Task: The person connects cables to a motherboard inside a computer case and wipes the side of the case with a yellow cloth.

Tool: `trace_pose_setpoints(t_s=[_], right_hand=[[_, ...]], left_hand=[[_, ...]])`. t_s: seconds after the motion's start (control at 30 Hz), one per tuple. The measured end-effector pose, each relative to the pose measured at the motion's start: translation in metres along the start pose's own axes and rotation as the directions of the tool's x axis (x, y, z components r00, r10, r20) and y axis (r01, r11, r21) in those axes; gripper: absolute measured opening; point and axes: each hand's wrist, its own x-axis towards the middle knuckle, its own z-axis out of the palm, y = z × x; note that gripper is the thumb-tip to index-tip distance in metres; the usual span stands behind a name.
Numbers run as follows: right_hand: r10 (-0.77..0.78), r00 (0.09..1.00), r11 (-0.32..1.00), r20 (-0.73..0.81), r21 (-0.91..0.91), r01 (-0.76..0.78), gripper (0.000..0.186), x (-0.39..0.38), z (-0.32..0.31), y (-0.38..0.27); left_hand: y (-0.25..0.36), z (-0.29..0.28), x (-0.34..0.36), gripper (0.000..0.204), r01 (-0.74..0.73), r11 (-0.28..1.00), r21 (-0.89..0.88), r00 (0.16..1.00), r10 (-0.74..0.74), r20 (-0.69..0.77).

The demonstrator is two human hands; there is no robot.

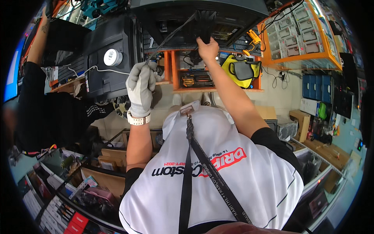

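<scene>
My left hand (141, 84), in a grey and white work glove, is closed with fingers pinched on a thin dark cable (171, 36). From there the cable slants up to the right, into a black computer case (241, 16) on the bench. My right hand (207, 50) is bare and reaches up to the open side of the case. Its fingers are wrapped around the lower end of a black ribbed bundle (205, 24), which looks like grouped cables; the far end is lost in shadow. A white cord (105, 70) passes behind the gloved hand.
Under the case, an open orange drawer (218, 90) holds tools and a yellow-green pouch (243, 72). A yellow power tool (254, 42) lies right of the case. At left stands another dark case (105, 84) with a white spool (112, 57). Another person's arm (37, 48) is farther left.
</scene>
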Motion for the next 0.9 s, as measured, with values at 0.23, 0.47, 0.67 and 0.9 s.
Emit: trace_pose_setpoints(t_s=[0.23,0.47,0.67,0.9], right_hand=[[0.077,0.912,0.952,0.403,0.242,-0.187,0.023,-0.024,-0.070,-0.032],[0.263,0.782,0.913,0.565,0.115,-0.391,0.013,-0.035,-0.108,-0.092],[0.317,0.808,0.899,0.497,0.113,-0.423,0.015,-0.062,-0.121,-0.128],[-0.180,0.895,0.900,0.408,-0.299,0.317,0.048,-0.057,-0.092,-0.098]], left_hand=[[-0.088,-0.071,0.032,0.025,0.152,0.981,0.117,0.985,-0.160,0.060],[-0.237,-0.038,0.058,0.034,-0.018,0.877,0.480,0.946,-0.140,0.292],[-0.265,0.074,0.108,0.054,-0.041,0.759,0.649,0.816,-0.350,0.461],[-0.291,0.139,0.136,0.058,-0.044,0.824,0.565,0.701,-0.377,0.605]])
